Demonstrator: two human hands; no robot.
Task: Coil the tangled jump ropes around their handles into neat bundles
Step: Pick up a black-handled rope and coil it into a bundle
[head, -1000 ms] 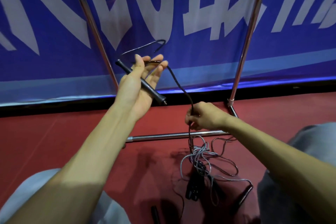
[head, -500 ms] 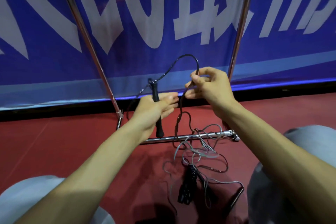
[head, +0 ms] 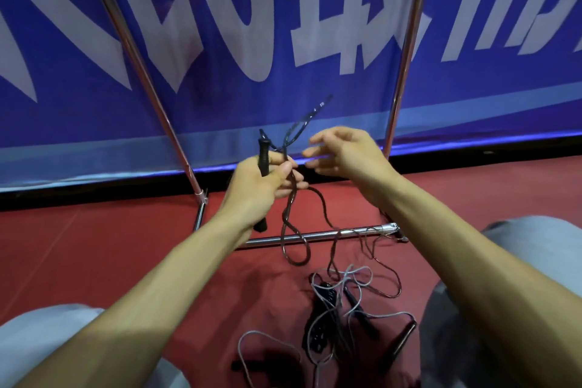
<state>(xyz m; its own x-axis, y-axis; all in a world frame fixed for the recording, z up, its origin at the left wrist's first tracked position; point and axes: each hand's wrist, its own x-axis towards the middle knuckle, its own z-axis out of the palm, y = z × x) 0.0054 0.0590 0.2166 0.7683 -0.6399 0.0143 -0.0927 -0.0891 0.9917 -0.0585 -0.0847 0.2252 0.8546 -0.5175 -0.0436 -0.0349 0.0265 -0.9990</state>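
My left hand (head: 267, 181) grips an upright black jump-rope handle (head: 263, 156) and pinches loops of its dark rope (head: 294, 220) against it. A blurred rope loop sticks up above the hand. The rope hangs down in a long loop over the red floor. My right hand (head: 341, 151) hovers just to the right with fingers spread and touches nothing. On the floor below lies a tangle (head: 343, 302) of grey and dark ropes with several black handles, one (head: 400, 343) at the right.
A chrome frame stands ahead: a low crossbar (head: 318, 235) on the floor and two slanted poles (head: 135, 50). Behind it hangs a blue banner (head: 283, 25) with white letters. My knees in light grey trousers (head: 504, 261) flank the red floor (head: 94, 246).
My right hand has let go of the rope loop it pinched and now hovers open. My left hand has taken that loop against the handle. The view has tilted down slightly.
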